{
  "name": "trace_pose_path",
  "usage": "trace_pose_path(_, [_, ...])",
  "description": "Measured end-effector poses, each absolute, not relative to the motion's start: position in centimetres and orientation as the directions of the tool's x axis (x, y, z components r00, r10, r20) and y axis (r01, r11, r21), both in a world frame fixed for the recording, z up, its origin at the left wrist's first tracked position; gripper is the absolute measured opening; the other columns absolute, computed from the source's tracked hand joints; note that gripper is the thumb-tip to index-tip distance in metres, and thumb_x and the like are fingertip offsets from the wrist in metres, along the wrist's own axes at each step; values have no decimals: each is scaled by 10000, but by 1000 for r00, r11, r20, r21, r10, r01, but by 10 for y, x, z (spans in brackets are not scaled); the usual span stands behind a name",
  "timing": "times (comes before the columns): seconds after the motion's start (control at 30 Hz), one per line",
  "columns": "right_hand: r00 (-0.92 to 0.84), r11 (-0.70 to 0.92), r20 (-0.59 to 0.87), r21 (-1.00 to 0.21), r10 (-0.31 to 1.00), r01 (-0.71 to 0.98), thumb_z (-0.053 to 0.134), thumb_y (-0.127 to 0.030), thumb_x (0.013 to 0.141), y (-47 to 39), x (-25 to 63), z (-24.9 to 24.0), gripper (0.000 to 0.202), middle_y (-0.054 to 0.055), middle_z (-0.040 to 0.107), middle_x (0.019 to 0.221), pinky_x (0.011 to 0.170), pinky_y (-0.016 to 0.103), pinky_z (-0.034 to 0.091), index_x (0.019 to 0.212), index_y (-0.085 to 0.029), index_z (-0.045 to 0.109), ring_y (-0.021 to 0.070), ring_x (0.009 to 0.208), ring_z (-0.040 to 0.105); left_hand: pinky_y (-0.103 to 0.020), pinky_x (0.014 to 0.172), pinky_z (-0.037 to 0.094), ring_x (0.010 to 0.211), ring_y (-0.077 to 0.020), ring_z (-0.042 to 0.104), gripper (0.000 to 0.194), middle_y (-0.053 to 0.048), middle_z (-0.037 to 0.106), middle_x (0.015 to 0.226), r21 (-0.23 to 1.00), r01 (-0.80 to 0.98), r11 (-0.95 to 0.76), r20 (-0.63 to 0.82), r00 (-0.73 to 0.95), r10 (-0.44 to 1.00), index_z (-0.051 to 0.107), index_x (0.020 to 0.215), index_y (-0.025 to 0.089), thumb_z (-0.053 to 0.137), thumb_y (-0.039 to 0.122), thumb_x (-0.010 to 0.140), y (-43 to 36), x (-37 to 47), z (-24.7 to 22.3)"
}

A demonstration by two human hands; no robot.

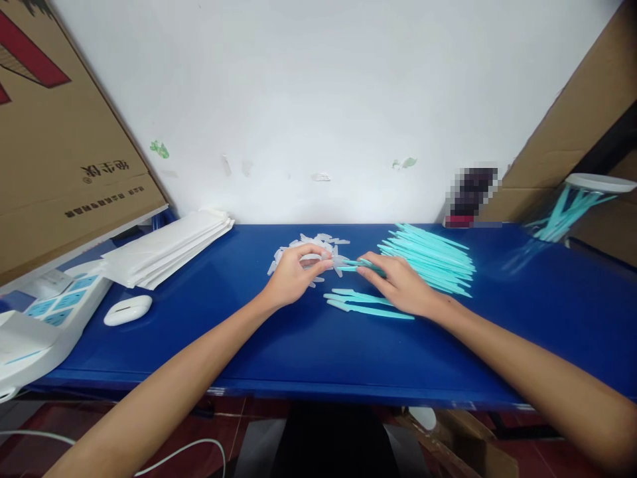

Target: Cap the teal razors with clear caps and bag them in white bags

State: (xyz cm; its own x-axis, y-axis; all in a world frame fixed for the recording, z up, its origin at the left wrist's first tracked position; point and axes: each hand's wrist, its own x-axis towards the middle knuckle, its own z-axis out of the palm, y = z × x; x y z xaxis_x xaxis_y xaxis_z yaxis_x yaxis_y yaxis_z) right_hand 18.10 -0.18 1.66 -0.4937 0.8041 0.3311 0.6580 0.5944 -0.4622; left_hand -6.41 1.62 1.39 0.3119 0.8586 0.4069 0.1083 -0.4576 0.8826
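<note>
My left hand (294, 273) is pinched on a small translucent cap (326, 255), above a loose pile of similar caps (318, 240). My right hand (398, 282) is closed on slim turquoise eyebrow razors (367, 263), their tips pointing left toward the cap. How many it holds I cannot tell. Just below the right hand, a few turquoise razors (371, 311) lie side by side with pale covers on their left ends. Right behind that hand spreads a large heap of turquoise razors (430, 259).
At left are a stack of white envelopes (169, 242), a white earbud case (128, 310), a power strip (70, 302) and a large cardboard box (74, 133). A clear container of turquoise sticks (562, 212) stands at far right. The blue table (298, 358) meets a white wall.
</note>
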Motion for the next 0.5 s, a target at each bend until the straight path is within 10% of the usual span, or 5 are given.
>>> trace_pose_path(0.5, [-480, 652, 444, -457, 756, 605, 430, -431, 1047, -4, 182, 14, 275, -8, 614, 776, 622, 296, 355, 1045, -223, 610, 151, 642, 522, -276, 641, 549, 731, -165, 646, 308, -50, 702, 813, 922, 82, -379, 340, 296, 893, 709, 808, 139, 843, 410, 748, 9, -57, 15])
